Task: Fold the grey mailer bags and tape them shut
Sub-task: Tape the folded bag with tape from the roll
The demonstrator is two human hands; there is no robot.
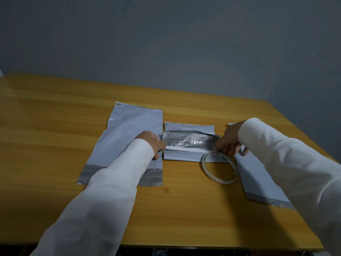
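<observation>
**Stretching tape across a folded mailer**

Reaching in from the near edge, two white sleeves [103, 191] cross the wooden table [184, 209]. Nearest lies the tape roll [219, 168], flat on the wood and overlapping the near right corner of the folded mailer [188, 143]. That mailer sits between the hands, its long axis running left to right, its dark shiny flap turned up and facing the camera. A white tape strip [186, 149] runs along the same axis across its near part. The left hand [151, 143] pinches the strip's left end at the mailer's left edge; the right hand [230, 141] has its fingers curled down at the strip's right end, beside the roll, apparently pinching it. An unfolded mailer [125, 137] lies under the left forearm, long axis running near to far, dark band nearest. Another flat mailer [258, 182] lies under the right arm, likewise oriented. Beyond stands a grey wall [166, 43].
</observation>
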